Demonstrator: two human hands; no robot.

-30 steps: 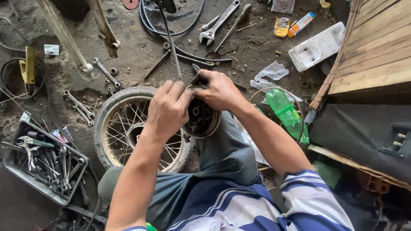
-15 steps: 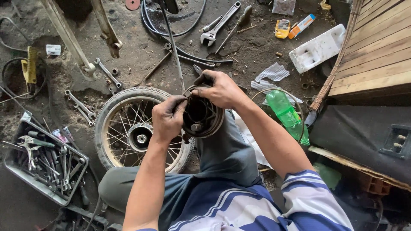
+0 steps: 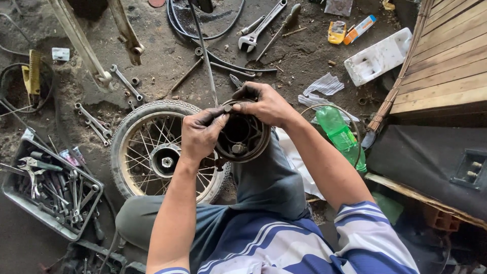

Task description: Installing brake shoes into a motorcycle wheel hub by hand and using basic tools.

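I hold a round, dark, greasy metal drum part (image 3: 243, 136) above my knee. My left hand (image 3: 202, 134) grips its left rim, thumb and fingers pinching the top edge. My right hand (image 3: 264, 104) curls over the top right rim, fingertips meeting the left hand's at a small piece on the edge. The part's open face shows a hollow inside with a small boss. A spoked wheel (image 3: 161, 152) with a tyre lies flat on the dirt floor just left of the part.
A grey tray (image 3: 48, 190) of wrenches and pliers sits at the lower left. Loose wrenches (image 3: 261, 24), rods and cables lie on the ground ahead. A green plastic bottle (image 3: 340, 133) lies to the right, beside wooden boards (image 3: 446, 61) and a white container (image 3: 378, 57).
My left hand has slid off the face of the drum part to its left rim, uncovering the hollow inside. The part has tilted slightly toward me.
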